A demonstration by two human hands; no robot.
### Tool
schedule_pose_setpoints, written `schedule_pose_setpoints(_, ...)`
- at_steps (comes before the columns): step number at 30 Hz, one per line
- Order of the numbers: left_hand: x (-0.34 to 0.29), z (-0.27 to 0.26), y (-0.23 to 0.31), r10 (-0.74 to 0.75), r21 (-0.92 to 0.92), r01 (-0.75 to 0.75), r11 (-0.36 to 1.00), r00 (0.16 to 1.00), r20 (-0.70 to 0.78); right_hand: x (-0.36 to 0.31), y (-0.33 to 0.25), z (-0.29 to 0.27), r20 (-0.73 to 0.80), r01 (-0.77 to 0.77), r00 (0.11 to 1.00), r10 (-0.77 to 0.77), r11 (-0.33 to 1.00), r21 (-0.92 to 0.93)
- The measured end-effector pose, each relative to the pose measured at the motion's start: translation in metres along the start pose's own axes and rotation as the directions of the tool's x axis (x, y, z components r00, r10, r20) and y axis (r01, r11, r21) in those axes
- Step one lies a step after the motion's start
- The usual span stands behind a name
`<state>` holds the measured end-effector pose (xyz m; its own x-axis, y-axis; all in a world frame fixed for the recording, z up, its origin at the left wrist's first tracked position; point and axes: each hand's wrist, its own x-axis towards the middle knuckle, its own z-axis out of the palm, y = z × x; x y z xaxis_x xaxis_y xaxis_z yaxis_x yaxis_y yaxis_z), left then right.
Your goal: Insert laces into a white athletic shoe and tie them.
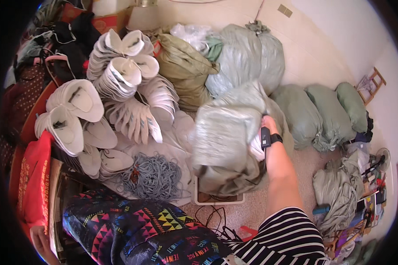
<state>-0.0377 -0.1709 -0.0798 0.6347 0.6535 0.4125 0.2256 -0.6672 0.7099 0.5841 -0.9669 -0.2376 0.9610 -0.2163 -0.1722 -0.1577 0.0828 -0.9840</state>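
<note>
Head view: the silvery woven sack [227, 137], at centre, hides most of a white-rimmed tray [221, 203]. The right hand [269, 125] is at the sack's right side, the left hand [40, 242] beside red cloth [34, 185], lower left; I cannot tell either grip. Leftward lie stacked white pieces [119, 73], one grey cord heap [157, 179]; right of centre, three stuffed green sacks [328, 114].
</note>
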Motion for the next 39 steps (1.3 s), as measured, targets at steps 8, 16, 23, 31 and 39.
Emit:
schedule_pose_setpoints(8, -0.007, 0.01, 0.01, -0.198, -0.114, 0.221, 0.969, 0.964, 0.18, -0.169, -0.027, 0.16, 0.215, -0.151, 0.965, 0.151, 0.988, -0.014)
schedule_pose_setpoints(16, 0.025, 0.166, 0.113, 0.465, -0.352, -0.311, 0.883, 0.687, 0.559, -0.264, -0.036, 0.198, 0.278, -0.04, 0.954, 0.111, 0.968, -0.249)
schedule_pose_setpoints(23, 0.018, 0.215, 0.138, 0.498, -0.406, -0.29, 0.866, 0.558, 0.664, -0.291, 0.01, 0.245, 0.39, 0.344, 0.92, -0.046, 0.574, -0.743)
schedule_pose_setpoints(31, 0.014, 0.242, 0.138, 0.426, -0.42, -0.155, 0.894, 0.585, 0.691, -0.355, 0.033, 0.282, 0.592, 0.58, 0.802, -0.083, 0.351, -0.736)
schedule_pose_setpoints(39, 0.003, 0.269, 0.153, 0.565, -0.531, -0.214, 0.82, 0.453, 0.689, -0.381, 0.052, 0.286, 0.683, 0.679, 0.714, -0.155, 0.391, -0.621)
